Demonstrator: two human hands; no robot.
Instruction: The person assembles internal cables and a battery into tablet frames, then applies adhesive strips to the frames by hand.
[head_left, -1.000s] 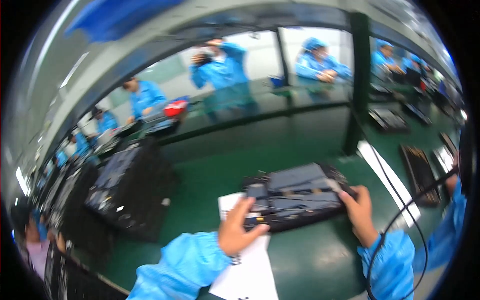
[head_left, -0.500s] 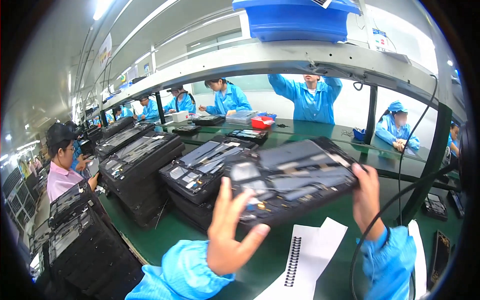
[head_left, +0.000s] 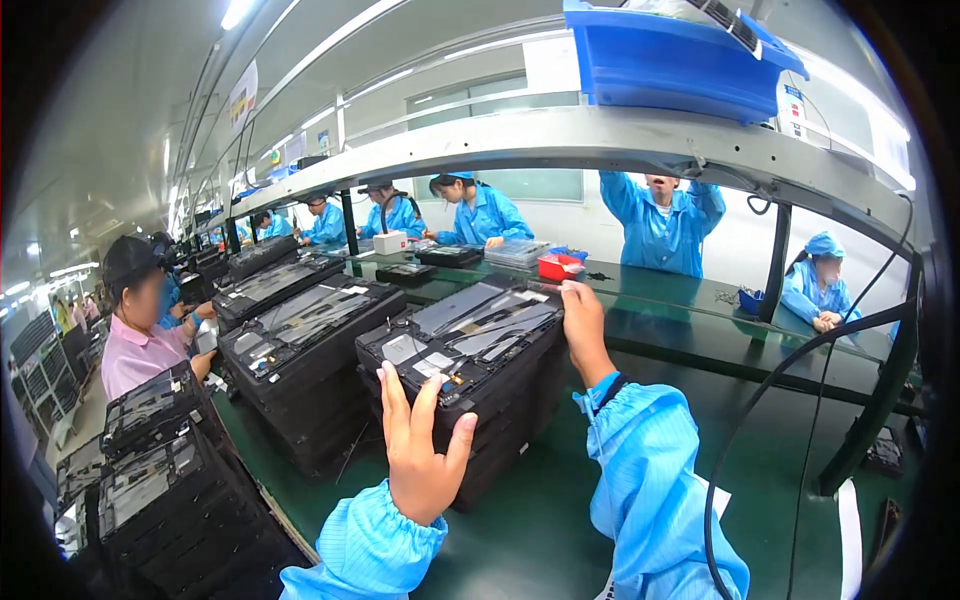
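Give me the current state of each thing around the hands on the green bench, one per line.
Left hand: fingers spread, pressed against the near end of the top tray.
Right hand: gripping the far end of the same tray.
Top black tray of opened electronic devices: level on its stack, loaded.
Nearest stack of black trays: upright on the green bench.
Blue plastic bin: resting on the overhead shelf.
Small red box: open-topped, on the far bench.
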